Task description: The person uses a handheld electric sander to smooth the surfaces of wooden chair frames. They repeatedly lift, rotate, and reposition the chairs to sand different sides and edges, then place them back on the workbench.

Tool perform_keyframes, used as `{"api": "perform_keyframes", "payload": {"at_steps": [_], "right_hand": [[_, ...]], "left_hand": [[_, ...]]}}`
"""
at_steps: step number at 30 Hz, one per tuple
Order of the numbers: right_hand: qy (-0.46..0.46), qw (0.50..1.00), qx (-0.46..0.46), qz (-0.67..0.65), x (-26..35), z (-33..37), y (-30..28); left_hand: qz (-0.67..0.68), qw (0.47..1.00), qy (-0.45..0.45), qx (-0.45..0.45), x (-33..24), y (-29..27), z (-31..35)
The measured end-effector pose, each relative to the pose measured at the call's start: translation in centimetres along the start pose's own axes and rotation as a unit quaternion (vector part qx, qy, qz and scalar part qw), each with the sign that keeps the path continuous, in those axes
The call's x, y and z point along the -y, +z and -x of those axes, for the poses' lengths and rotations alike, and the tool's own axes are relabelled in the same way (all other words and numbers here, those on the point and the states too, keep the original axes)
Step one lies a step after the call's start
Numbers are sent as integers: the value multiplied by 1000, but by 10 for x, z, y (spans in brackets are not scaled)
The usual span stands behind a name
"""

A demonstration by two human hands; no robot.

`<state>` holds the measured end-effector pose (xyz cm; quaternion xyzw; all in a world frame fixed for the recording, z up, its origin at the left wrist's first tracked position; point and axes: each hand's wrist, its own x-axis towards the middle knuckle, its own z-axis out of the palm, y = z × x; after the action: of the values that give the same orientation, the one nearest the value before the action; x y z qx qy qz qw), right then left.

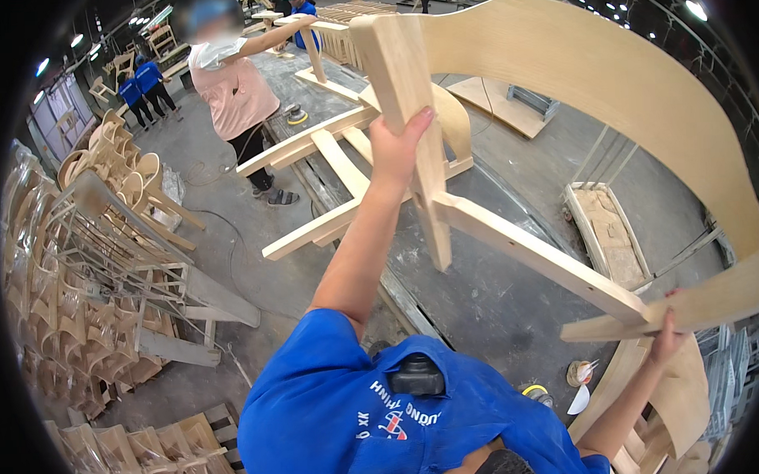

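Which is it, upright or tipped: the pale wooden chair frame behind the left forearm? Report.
Tipped: the pale wooden frame lies on the grey workbench, its legs jutting sideways past the edge.

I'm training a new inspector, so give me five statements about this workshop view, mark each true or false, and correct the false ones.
1. The left hand grips the wooden frame. True.
2. The right hand touches nothing. False: it also grips the wooden frame.
3. A second frame rests on the workbench. True.
4. The person in pink is sitting. False: they are standing beside the workbench.
5. A yellow-edged sander lies on the workbench. True.
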<state>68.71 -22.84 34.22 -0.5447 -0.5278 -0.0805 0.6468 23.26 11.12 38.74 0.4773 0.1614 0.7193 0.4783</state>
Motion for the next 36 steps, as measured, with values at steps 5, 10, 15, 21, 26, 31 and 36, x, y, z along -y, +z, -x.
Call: {"api": "perform_keyframes", "payload": {"at_steps": [5,10,15,21,26,31,36], "right_hand": [[34,999,-35,-7,-57,37,41],[58,993,-65,-76,-47,46,52],[70,991,-83,-76,-26,54,58],[57,993,-76,-65,-16,56,57],[78,990,-71,-91,-15,59,59],[77,993,-50,-76,-13,58,57],[70,994,-50,-70,-6,52,59]], "left_hand": [[-80,996,34,-3,1,-9,15],[-95,994,47,-30,12,-18,23],[-75,993,75,55,2,-22,34],[-141,982,109,58,-11,-15,40],[-148,983,98,35,-8,-26,42],[-144,986,61,53,-2,-31,34],[-138,987,58,57,-1,-32,33]]}}
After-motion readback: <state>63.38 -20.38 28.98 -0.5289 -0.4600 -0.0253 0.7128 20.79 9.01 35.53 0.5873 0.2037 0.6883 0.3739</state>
